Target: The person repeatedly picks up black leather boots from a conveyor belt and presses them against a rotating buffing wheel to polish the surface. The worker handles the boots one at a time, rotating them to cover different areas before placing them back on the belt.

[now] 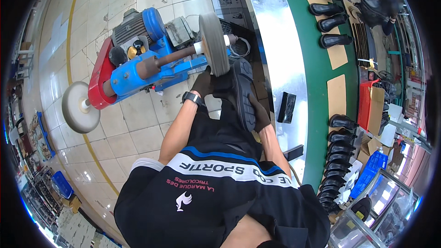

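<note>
A black shoe [243, 95] with a thick treaded sole is held on its side between my two dark-gloved hands. My left hand [203, 83], with a watch at its wrist, is closed on the shoe's upper just below the buffing wheel [214, 43]. On the other side, my right hand [261, 114] grips the shoe along the sole's edge near its lower end. The shoe's upper meets the lower rim of the wheel, or lies very close to it; contact cannot be told for sure. Parts of my left fingers are hidden.
The wheel sits on the shaft of a blue and red polishing machine [133, 71], with a second pale wheel [81, 107] at its left end. To my right, a metal ledge [275, 32] carries a black block [286, 107]. Several black shoes [341, 147] line a green belt [317, 105].
</note>
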The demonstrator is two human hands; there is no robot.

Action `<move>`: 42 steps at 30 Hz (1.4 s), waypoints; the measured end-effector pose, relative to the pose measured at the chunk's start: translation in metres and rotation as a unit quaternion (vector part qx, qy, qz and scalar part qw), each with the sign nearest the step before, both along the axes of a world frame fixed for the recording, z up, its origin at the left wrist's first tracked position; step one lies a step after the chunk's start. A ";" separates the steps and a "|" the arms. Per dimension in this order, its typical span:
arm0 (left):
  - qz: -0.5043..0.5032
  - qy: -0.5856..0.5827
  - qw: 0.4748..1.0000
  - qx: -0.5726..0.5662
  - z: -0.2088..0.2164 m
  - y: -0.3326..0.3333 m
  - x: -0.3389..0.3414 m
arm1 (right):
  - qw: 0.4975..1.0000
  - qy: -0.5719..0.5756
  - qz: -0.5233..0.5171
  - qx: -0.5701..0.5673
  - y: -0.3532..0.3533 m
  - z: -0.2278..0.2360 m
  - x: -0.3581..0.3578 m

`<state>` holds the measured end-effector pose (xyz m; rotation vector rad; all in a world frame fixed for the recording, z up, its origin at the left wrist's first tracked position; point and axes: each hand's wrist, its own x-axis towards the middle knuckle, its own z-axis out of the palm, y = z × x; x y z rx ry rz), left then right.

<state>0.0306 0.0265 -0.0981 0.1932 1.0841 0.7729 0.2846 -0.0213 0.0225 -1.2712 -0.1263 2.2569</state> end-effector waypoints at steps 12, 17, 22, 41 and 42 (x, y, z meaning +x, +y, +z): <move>-0.180 0.535 0.654 0.504 0.037 -0.003 0.008 | 0.980 0.196 -0.041 -0.020 -0.021 -0.027 0.000; -0.527 0.566 0.491 0.402 0.074 -0.019 -0.011 | 0.980 0.180 0.001 -0.085 -0.024 -0.008 -0.012; 0.026 -0.052 0.975 0.214 -0.011 -0.065 -0.019 | 0.985 0.156 0.031 -0.061 -0.015 -0.012 -0.025; -0.526 0.497 0.598 0.344 -0.140 0.007 -0.094 | 0.922 -0.143 -0.116 -0.340 0.089 -0.118 -0.106; -0.535 0.481 0.598 0.353 -0.133 0.006 -0.085 | 0.962 -0.176 -0.046 -0.201 0.080 -0.124 -0.097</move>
